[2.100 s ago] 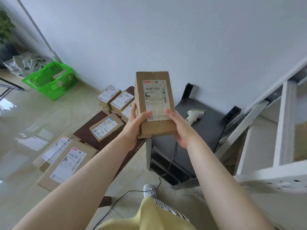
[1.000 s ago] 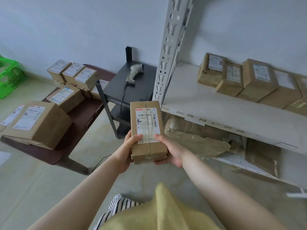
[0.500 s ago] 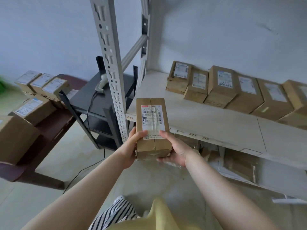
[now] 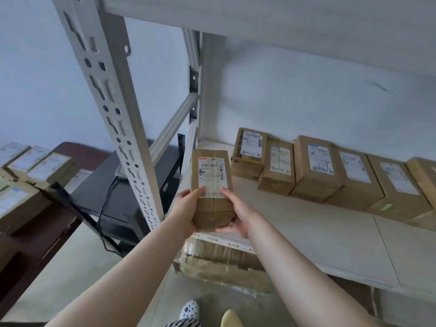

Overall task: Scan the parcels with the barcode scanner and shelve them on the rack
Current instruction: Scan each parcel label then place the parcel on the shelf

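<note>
I hold a long brown cardboard parcel (image 4: 211, 185) with a white shipping label on top, over the front left corner of the rack's white shelf (image 4: 318, 234). My left hand (image 4: 186, 210) grips its left side and my right hand (image 4: 238, 215) grips its right side and near end. Several labelled parcels (image 4: 316, 168) stand in a row along the back of that shelf. The barcode scanner (image 4: 120, 172) lies on the black stand (image 4: 113, 197) to the left, mostly hidden behind the rack's upright.
The perforated grey upright (image 4: 113, 109) rises just left of my hands. A dark brown table (image 4: 30, 223) at far left carries more parcels (image 4: 35, 161). Flattened cardboard (image 4: 221, 260) lies on the lower shelf. Another shelf board (image 4: 283, 22) runs overhead.
I have turned right from the table and stepped closer to the rack. The parcel, held in both hands throughout, has moved forward over the shelf's front left corner.
</note>
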Demonstrator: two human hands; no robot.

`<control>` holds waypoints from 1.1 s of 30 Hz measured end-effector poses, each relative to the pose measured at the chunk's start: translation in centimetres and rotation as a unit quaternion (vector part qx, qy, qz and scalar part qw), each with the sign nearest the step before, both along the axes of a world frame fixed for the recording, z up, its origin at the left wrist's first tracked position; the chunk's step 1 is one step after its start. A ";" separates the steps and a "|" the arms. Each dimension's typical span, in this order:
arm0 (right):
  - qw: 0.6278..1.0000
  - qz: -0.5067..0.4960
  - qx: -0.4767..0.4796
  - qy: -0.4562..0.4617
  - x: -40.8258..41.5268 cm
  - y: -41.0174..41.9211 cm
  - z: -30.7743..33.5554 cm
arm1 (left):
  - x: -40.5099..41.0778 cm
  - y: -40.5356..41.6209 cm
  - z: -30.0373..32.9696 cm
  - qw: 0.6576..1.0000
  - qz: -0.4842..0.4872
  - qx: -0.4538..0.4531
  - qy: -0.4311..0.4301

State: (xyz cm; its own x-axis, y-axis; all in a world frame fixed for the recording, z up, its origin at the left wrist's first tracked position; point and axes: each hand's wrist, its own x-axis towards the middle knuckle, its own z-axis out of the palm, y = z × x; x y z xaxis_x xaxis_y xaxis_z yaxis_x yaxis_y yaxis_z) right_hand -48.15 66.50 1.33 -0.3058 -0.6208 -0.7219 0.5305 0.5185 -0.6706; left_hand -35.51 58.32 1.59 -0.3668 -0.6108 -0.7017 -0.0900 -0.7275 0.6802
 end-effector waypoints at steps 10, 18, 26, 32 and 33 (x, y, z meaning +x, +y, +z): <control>0.995 -0.101 -0.025 0.011 -2.9 -9.1 -1.1 | -5.0 -8.2 -1.7 0.999 0.019 -0.039 0.018; 0.978 -0.202 -0.050 -0.028 -4.3 -13.0 -3.5 | -8.5 -10.4 -1.2 0.995 0.058 -0.079 0.024; 0.963 -0.235 -0.045 -0.120 -5.7 -15.7 -2.9 | -10.4 -12.9 -0.3 0.995 0.030 -0.082 0.037; 0.953 -0.256 -0.060 -0.148 -6.9 -17.3 -3.8 | -11.4 -14.2 0.3 0.997 0.027 -0.066 0.037; 0.953 -0.258 -0.057 -0.147 -7.1 -17.5 -4.0 | -11.5 -14.3 0.3 0.997 0.028 -0.065 0.037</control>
